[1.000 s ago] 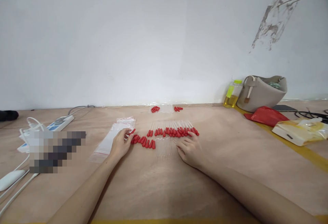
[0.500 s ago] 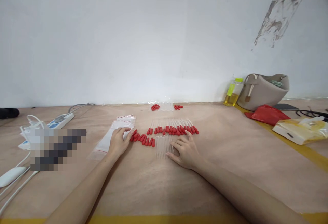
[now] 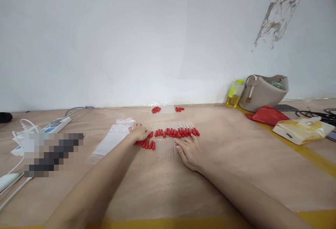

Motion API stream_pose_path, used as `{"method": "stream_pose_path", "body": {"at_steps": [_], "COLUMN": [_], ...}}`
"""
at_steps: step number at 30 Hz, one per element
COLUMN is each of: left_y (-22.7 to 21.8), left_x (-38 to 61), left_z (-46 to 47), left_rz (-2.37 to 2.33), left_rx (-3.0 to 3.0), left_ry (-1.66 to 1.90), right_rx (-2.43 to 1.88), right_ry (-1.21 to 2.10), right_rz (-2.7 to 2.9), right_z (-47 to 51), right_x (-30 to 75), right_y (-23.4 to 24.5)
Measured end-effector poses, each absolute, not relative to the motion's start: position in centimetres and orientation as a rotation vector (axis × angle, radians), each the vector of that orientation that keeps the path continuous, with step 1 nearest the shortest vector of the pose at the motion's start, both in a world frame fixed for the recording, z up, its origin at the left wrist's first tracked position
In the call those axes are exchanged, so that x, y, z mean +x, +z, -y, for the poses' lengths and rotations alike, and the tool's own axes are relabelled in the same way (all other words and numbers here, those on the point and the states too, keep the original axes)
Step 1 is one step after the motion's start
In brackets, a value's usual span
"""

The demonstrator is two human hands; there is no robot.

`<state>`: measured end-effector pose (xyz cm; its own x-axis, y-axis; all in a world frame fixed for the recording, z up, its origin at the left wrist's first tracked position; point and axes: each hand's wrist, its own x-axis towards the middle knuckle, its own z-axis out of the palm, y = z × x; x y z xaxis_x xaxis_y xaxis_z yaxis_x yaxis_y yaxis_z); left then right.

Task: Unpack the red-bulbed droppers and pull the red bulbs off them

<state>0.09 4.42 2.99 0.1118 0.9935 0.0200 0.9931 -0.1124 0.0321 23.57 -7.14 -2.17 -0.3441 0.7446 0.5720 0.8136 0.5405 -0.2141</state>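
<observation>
Red bulbs (image 3: 153,145) near left hand (image 3: 140,132), tubes (image 3: 165,150) beside right hand (image 3: 190,152)

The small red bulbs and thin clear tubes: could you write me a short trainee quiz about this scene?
1. On which side of the right hand do the bare thin clear tubes lie? A) left B) right
2. True or false: the clear bottle of yellow liquid stands left of the grey handbag in the picture.
3. Which hand is nearer the whitish plastic pouches with red lines?

Key: 1. A; 2. true; 3. the left hand.
</observation>
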Motion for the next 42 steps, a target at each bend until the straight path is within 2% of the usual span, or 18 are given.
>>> {"method": "stream_pose_path", "body": {"at_steps": [6, 10, 13, 17, 22, 27, 42], "left_y": [4.0, 4.3, 3.0, 0.2, -1.6, -1.5, -1.2], "left_x": [0.9, 0.2, -0.2, 0.4, 1.5, 1.9, 2.7], "left_z": [-4.3, -1.9, 0.6, 3.1, 4.0, 4.4, 4.6], "left_rz": [-2.213, -2.262, -1.897, -1.401, -1.09, -0.94, -0.869], "left_rx": [2.238, 2.402, 2.647, 2.824, 2.904, 2.926, 3.003], "left_ry": [0.044, 0.311, 0.656, 0.927, 1.24, 1.273, 1.219], "right_rx": [-1.303, -1.302, -1.279, -1.176, -1.046, -1.039, -0.884], "right_ry": [-0.091, -0.124, -0.17, -0.28, -0.375, -0.344, -0.41], "right_rz": [2.122, 2.026, 1.923, 1.889, 2.054, 2.104, 2.176], "right_z": [7.1, 6.8, 6.4, 6.6, 6.9, 6.5, 6.6], "right_x": [23.6, 23.7, 23.9, 24.0, 23.8, 23.5, 23.4], "right_y": [-2.0, -2.3, -2.5, -2.0, -1.6, -2.4, -2.6]}}
